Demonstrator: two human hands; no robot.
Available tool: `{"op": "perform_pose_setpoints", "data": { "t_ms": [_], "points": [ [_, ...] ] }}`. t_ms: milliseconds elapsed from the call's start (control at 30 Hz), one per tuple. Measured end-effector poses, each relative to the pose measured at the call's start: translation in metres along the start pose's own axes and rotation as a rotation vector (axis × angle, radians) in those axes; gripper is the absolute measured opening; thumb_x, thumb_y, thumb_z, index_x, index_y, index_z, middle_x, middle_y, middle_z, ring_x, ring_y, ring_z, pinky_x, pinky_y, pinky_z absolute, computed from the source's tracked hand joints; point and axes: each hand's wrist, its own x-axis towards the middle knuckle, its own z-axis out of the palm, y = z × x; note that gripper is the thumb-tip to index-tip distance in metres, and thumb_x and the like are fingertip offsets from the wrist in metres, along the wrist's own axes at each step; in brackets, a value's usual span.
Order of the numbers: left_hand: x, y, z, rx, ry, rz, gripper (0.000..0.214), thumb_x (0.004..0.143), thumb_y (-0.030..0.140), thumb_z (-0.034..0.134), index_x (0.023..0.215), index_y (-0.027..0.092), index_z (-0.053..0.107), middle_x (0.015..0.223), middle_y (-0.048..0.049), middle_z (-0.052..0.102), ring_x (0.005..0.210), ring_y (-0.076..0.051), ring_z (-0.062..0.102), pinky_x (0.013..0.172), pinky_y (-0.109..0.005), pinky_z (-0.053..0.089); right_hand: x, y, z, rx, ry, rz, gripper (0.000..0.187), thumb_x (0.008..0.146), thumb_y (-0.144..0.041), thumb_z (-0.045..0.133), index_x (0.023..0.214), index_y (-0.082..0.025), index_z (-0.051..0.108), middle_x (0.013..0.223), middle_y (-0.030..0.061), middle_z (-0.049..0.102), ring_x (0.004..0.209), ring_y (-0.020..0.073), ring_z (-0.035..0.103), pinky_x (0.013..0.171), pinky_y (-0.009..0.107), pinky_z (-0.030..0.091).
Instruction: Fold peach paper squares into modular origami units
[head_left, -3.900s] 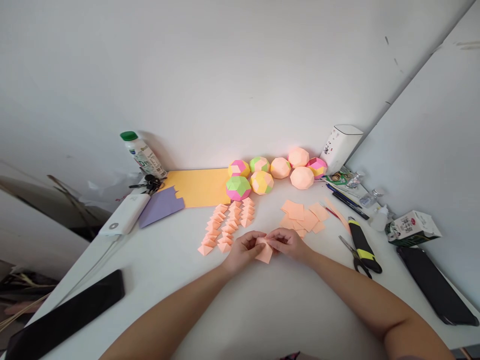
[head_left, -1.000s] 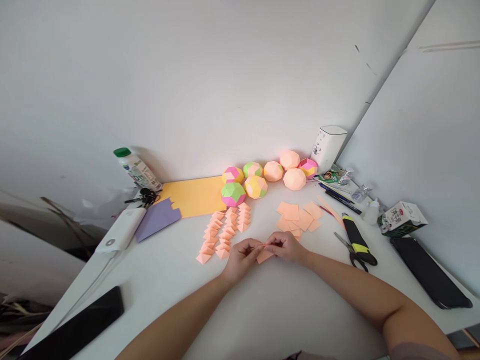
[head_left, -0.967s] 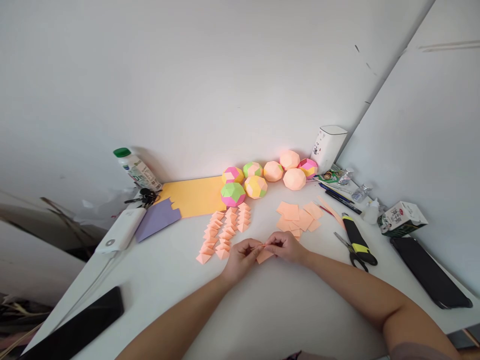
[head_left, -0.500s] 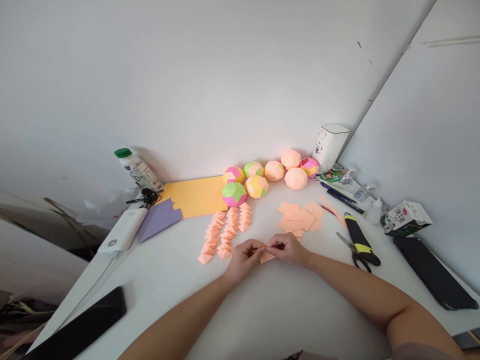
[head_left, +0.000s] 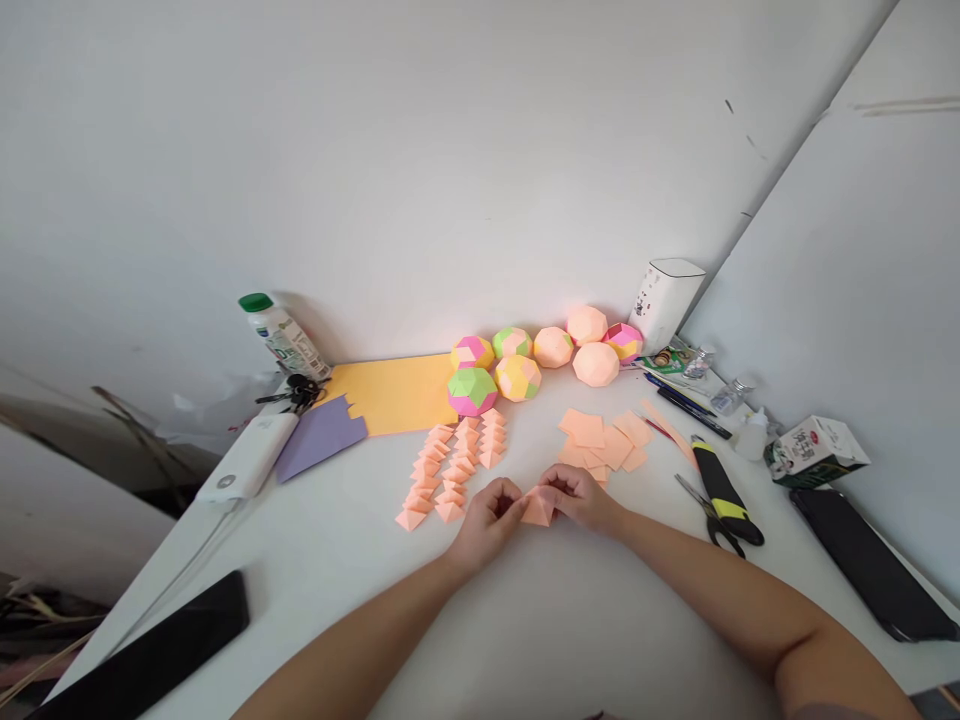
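A: Biggest first. Start where?

B: With the pale wall across the top of the frame, then with the white table below.

A: And after that?

B: See the yellow sheet left of centre, lying flat. Move right to the paper balls, eight in all, bunched mid-frame near the wall, probably to leave elbow room in front.

A: Smaller?

B: Look just left of centre for three rows of folded pieces, overlapped in line, likely for tidiness (perhaps for counting, too). Then, right of centre, find loose sheets, heaped near at hand, presumably for easy picking.

A: And for the hands?

B: Look lower centre, close together. Left hand: pinched on the left edge of a small peach paper. Right hand: pinched likewise on the right side, with barely any gap between thumb and fingers.

A: Why from both sides?

B: Probably to steady something so light. Cannot tell about contact with the table.
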Motion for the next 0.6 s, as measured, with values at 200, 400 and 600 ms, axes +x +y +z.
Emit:
{"op": "perform_pose_setpoints", "data": {
  "t_ms": [200, 400, 600],
  "points": [
    [0.0028, -0.0016, -0.0039, -0.201, 0.025, -0.082, 0.03, 0.08, 0.045, 0.058, 0.074, 0.017, 0.048, 0.06, 0.0047, 0.047, 0.052, -0.008, 0.043, 0.048, -0.02, 0.032, 0.0014, -0.0001, -0.0018, -0.058, -0.031, -0.002, 0.017, 0.083, -0.032, 0.057, 0.079, -0.016, 0.054, 0.061, -0.0021, 0.055, 0.054, 0.0099, 0.051, 0.053, 0.022, 0.039],
    [0.0018, 0.0024, -0.0014, -0.288, -0.015, -0.124, 0.029, 0.077, 0.043, 0.062, 0.078, 0.018, 0.048, 0.065, 0.0049, 0.047, 0.052, -0.007, 0.043, 0.049, -0.019, 0.037, 0.0022, 0.0034, -0.0043, -0.152, -0.071, 0.019, 0.021, 0.078, -0.026, 0.058, 0.063, -0.016, 0.047, 0.056, -0.0039, 0.05, 0.049, 0.008, 0.044, 0.046, 0.02, 0.032],
    [0.003, 0.0024, 0.0, -0.292, 0.049, -0.095, 0.029, 0.076, 0.042, 0.064, 0.078, 0.019, 0.045, 0.06, 0.0066, 0.049, 0.047, -0.007, 0.047, 0.044, -0.019, 0.038, 0.0021, 0.0026, -0.0032, -0.054, -0.065, 0.015, 0.02, 0.079, -0.034, 0.061, 0.074, -0.016, 0.056, 0.061, -0.002, 0.055, 0.055, 0.0102, 0.052, 0.051, 0.022, 0.041]
  ]
}}
